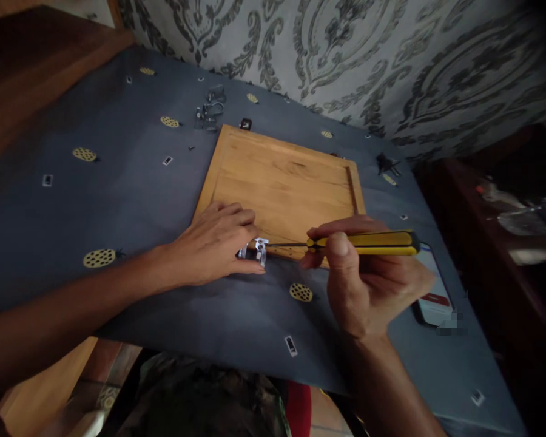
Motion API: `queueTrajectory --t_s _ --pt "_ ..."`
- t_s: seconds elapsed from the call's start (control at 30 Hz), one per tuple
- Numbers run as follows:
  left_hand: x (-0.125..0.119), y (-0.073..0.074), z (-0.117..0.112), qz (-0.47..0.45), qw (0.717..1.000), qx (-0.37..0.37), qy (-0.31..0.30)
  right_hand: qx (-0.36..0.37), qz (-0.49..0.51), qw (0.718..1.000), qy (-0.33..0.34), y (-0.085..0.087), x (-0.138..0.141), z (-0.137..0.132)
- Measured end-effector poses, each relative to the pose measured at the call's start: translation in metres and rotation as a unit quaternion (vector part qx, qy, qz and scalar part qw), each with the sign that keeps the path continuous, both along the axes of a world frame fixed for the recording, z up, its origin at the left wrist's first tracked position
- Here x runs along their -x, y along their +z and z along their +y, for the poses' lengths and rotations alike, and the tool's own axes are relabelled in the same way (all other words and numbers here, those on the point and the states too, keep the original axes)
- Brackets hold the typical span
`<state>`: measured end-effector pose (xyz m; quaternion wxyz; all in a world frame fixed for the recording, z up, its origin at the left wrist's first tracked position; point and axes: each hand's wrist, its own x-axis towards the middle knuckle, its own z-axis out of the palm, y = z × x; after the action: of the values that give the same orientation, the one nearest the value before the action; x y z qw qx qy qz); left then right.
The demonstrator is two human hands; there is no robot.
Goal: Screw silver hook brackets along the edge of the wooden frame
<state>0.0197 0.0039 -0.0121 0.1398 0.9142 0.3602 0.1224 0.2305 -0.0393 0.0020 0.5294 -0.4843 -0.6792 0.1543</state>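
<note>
A wooden cabinet door or panel [277, 176] with a raised frame lies flat on the blue patterned cloth. My left hand [221, 243] rests on its near left corner, fingers closed around a shiny metal hinge [261, 245] at the near edge. My right hand [368, 279] grips a screwdriver [382, 243] with a yellow and black handle. Its shaft points left, and the tip reaches the hinge. Whether the tip sits in a screw is too small to tell. My left fingers hide part of the hinge.
Metal hinge pieces [209, 114] lie beyond the panel's left side, with a small screw [191, 147] nearer. A small black object [245, 124] touches the far edge. A black item [386, 164] lies far right; a phone [437, 297] lies near the right edge. A patterned wall [346, 54] borders the back.
</note>
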Motion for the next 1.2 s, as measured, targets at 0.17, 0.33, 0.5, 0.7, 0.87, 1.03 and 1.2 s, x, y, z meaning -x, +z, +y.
queueTrajectory --t_s 0.17,0.33,0.5,0.7,0.87,1.03,1.2 --pt "-0.001 0.002 0.000 0.003 1.000 0.005 0.001 -0.006 -0.004 1.000 0.019 -0.001 0.001 0.001" --pt "-0.001 0.003 0.000 0.001 1.000 0.013 0.004 0.002 -0.005 1.000 0.030 -0.001 0.003 0.001" --pt "-0.002 0.003 -0.001 0.007 1.000 0.017 0.008 0.006 -0.004 1.000 0.030 0.000 0.004 0.001" --pt "-0.001 0.001 0.000 0.007 1.000 0.004 0.001 0.000 -0.011 0.999 0.044 -0.003 0.003 0.003" --pt "-0.001 -0.003 0.000 -0.010 1.000 -0.010 0.002 0.030 0.022 0.996 0.077 -0.001 0.000 0.004" --pt "-0.001 -0.002 -0.001 -0.008 1.000 -0.009 0.000 0.091 0.065 0.978 0.178 0.007 -0.008 0.005" --pt "-0.001 -0.001 0.000 0.001 1.000 -0.002 0.002 0.067 0.012 0.986 0.150 0.006 -0.012 0.007"
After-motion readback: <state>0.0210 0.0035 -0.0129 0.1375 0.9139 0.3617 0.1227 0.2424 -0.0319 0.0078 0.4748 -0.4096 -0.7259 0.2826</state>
